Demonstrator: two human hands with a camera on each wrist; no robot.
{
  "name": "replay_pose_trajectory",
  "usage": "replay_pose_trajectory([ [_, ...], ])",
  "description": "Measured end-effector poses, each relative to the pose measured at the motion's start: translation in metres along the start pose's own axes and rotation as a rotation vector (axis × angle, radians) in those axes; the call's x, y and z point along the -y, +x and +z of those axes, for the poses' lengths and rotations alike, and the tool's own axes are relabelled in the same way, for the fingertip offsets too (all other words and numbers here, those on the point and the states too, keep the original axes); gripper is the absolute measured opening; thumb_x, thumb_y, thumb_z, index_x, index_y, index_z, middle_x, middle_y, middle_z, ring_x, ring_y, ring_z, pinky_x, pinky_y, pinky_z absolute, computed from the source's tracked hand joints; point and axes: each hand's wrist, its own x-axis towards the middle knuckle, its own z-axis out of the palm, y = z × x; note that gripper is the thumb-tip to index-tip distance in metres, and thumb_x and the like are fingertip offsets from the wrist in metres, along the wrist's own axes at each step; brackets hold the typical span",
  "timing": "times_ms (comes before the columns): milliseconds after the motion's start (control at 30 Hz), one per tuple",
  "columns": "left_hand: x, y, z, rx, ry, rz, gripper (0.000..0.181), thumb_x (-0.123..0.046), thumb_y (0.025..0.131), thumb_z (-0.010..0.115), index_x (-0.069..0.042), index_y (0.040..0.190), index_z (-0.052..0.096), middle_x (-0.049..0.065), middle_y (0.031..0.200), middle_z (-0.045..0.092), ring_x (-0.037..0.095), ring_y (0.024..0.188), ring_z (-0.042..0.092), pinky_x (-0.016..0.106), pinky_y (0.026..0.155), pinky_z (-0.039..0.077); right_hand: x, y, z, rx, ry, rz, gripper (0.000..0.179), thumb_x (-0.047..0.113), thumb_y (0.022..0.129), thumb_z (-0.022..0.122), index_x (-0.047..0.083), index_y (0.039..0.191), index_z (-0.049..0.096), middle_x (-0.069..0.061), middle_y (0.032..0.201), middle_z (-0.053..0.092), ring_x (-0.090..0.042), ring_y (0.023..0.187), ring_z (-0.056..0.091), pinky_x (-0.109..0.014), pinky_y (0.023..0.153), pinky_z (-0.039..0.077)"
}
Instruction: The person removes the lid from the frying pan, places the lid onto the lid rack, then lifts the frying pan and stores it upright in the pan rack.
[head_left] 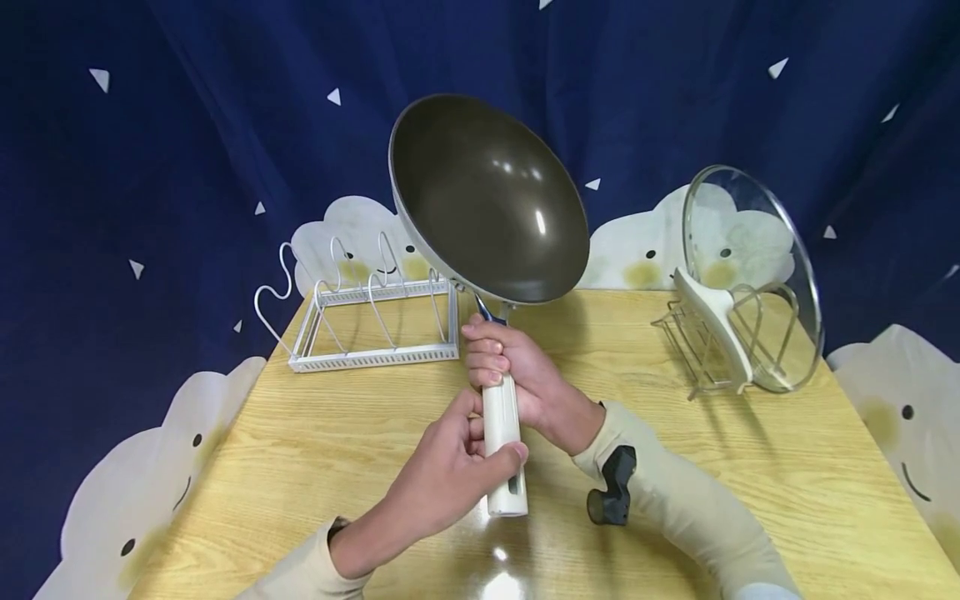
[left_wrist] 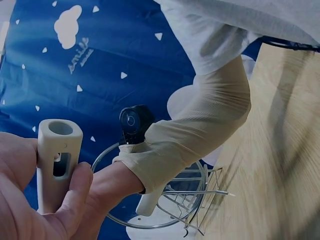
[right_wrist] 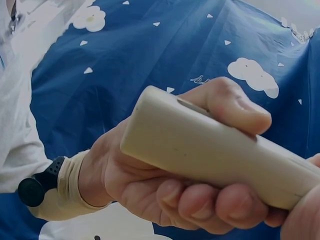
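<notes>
A frying pan [head_left: 487, 200] with a dark inside is held up and tilted above the table, its bowl turned toward the head camera. My right hand [head_left: 517, 367] grips the upper part of its white handle [head_left: 501, 417], close to the bowl. Lower down, my left hand [head_left: 450, 467] grips the same handle, thumb across its front. In the left wrist view the handle's hollow end [left_wrist: 60, 129] shows beside the left thumb. The right wrist view has the left hand [right_wrist: 200, 195] with fingers curled under the handle and thumb on top.
On the left of the wooden table [head_left: 337, 450] stands a white wire rack [head_left: 375, 358]. At right, a glass lid [head_left: 795, 250] with a white handle [head_left: 716, 312] leans in a metal stand [head_left: 697, 367]. A blue curtain [head_left: 247, 108] hangs behind.
</notes>
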Motion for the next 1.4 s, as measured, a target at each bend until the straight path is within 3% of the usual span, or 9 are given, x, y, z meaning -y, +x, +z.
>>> replay_pose_trajectory([
  [467, -0.008, 0.003, -0.007, -0.087, 0.052, 0.003, 0.035, -0.018, 0.088, 0.074, -0.008, 0.112, 0.051, -0.003, 0.076, 0.067, 0.008, 0.065, 0.058, 0.022, 0.057, 0.049, 0.007, 0.017, 0.005, 0.157, 0.057, 0.054, 0.032, 0.009, 0.11, 0.025, 0.015, 0.086, 0.045, 0.005, 0.056, 0.044, -0.004, 0.041, 0.037, -0.018, 0.039, 0.038],
  [733, -0.006, 0.006, -0.009, -0.144, 0.05, 0.018, 0.034, -0.015, 0.087, 0.074, -0.008, 0.113, 0.052, -0.003, 0.074, 0.066, 0.009, 0.063, 0.057, 0.02, 0.055, 0.047, 0.008, 0.027, 0.008, 0.192, 0.071, 0.077, 0.032, 0.008, 0.109, 0.024, 0.014, 0.087, 0.046, 0.004, 0.055, 0.044, -0.005, 0.039, 0.039, -0.019, 0.037, 0.038],
  [967, -0.005, 0.009, -0.013, -0.242, 0.128, 0.055, 0.034, -0.016, 0.086, 0.075, -0.011, 0.111, 0.053, -0.005, 0.073, 0.065, 0.009, 0.064, 0.057, 0.02, 0.056, 0.047, 0.008, 0.041, 0.011, 0.286, 0.092, 0.095, 0.034, 0.008, 0.109, 0.02, 0.013, 0.088, 0.047, 0.004, 0.056, 0.045, -0.005, 0.04, 0.036, -0.019, 0.037, 0.038],
  [1400, -0.002, 0.012, -0.02, -0.294, 0.21, 0.085, 0.035, -0.017, 0.084, 0.077, -0.013, 0.108, 0.052, -0.006, 0.071, 0.062, 0.009, 0.063, 0.056, 0.022, 0.054, 0.047, 0.005, 0.056, 0.009, 0.386, 0.108, 0.103, 0.035, 0.007, 0.108, 0.017, 0.01, 0.092, 0.048, 0.004, 0.056, 0.045, -0.004, 0.042, 0.033, -0.018, 0.038, 0.037],
])
